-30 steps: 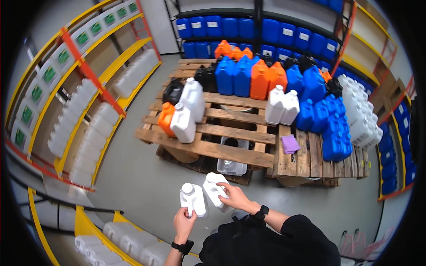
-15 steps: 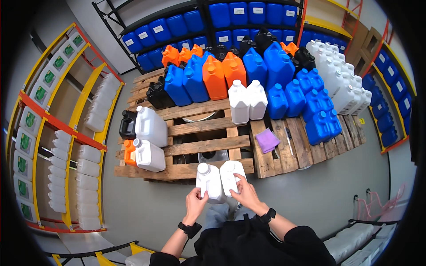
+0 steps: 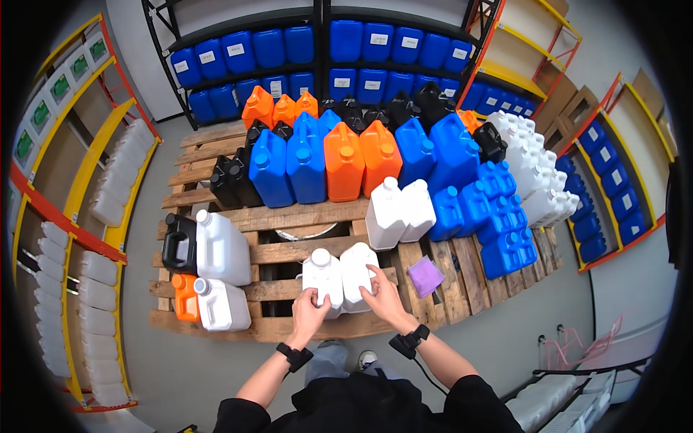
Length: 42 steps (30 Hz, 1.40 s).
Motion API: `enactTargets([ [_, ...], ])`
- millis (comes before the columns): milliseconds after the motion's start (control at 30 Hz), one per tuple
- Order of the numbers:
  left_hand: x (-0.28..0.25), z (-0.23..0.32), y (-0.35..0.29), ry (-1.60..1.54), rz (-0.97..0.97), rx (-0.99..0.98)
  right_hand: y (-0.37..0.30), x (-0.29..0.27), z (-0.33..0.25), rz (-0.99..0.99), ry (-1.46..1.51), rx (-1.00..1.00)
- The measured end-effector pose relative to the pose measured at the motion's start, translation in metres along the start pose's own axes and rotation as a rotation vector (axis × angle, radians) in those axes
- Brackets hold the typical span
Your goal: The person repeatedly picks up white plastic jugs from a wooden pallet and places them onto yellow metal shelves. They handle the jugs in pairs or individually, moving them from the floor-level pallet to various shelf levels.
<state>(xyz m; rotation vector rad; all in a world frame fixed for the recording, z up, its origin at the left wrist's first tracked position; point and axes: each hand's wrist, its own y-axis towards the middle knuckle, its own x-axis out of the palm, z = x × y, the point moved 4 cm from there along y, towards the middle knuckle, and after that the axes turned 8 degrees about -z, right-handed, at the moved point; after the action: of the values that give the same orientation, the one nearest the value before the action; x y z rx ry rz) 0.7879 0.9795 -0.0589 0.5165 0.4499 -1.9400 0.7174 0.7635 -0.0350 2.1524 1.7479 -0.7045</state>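
Two white jerrycans stand side by side at the front edge of the wooden pallet. My left hand (image 3: 309, 312) has its fingers closed on the near left side of the left white jerrycan (image 3: 323, 280), which has a white screw cap. On the near right side of the right white jerrycan (image 3: 357, 273), my right hand (image 3: 382, 294) grips with thumb and fingers. The two jerrycans touch or nearly touch each other. Just beyond them is another pair of white jerrycans (image 3: 386, 216), upright. A purple cloth (image 3: 426, 276) lies to the right of my right hand.
Blue (image 3: 271, 173), orange (image 3: 343, 166) and black jerrycans (image 3: 244, 180) crowd the pallet's back. At left sit translucent white (image 3: 224, 249), black (image 3: 179, 244) and orange jerrycans (image 3: 185, 297). Several small blue jerrycans (image 3: 505, 231) stand right. Gaps show between pallet slats (image 3: 317, 214). Shelving racks (image 3: 68, 191) surround the area.
Both hands have carried the two white jerrycans forward, from in front of my body to over the pallet's front edge. The view has shifted, and I appear closer to the pallet.
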Motion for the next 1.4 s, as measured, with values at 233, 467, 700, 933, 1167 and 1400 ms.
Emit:
enactTargets([
  [233,0.002,-0.013,0.128,-0.033,0.038,0.102,0.12,0.0,0.005,0.059,-0.058,-0.017],
  [467,0.02,-0.017,0.215,-0.033,-0.043,0.128,0.191,-0.005,0.037,0.101,-0.128,0.01],
  [700,0.032,-0.039,0.224,-0.011,0.031,0.229,0.186,0.006,0.042,0.164,-0.153,-0.014],
  [933,0.018,-0.056,0.175,-0.124,-0.063,0.063,0.055,0.023,0.114,-0.017,-0.039,0.253],
  [1167,0.042,-0.137,0.037,0.097,-0.286,-0.216,-0.069,-0.002,0.213,-0.054,-0.055,0.562],
  [1400,0.034,-0.178,-0.092,0.309,-0.242,-0.522,-0.033,-0.058,0.245,0.195,-0.478,0.371],
])
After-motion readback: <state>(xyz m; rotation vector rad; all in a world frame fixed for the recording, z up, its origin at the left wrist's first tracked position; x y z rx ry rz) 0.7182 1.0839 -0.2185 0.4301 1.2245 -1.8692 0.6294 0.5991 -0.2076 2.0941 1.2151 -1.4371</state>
